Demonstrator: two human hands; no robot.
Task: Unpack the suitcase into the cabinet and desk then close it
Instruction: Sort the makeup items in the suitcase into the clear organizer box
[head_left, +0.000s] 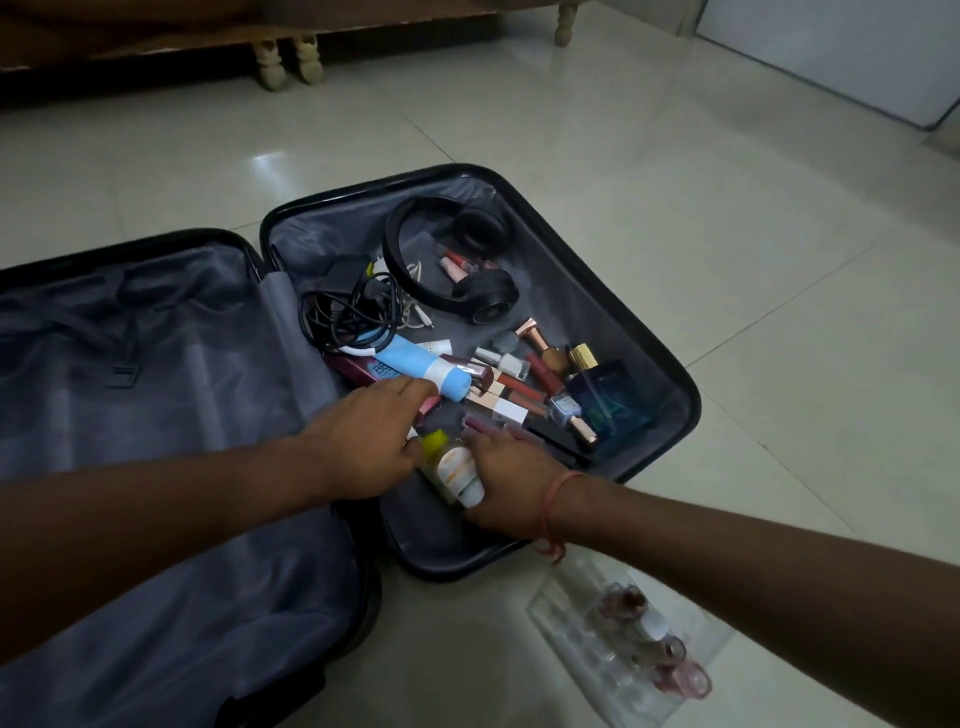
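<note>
Your right hand (506, 480) curled round a white bottle with a yellow cap (451, 467) at the near end of the open suitcase (670, 374). Your left hand (363, 436) reached in just beside it, fingers bent down onto the cosmetics; whether it pinched anything could not be told. A blue tube (426, 368), tangled cables (348, 312) and black headphones (452, 260) lay beyond. A clear organiser (618, 660) stood on the floor near your right forearm.
</note>
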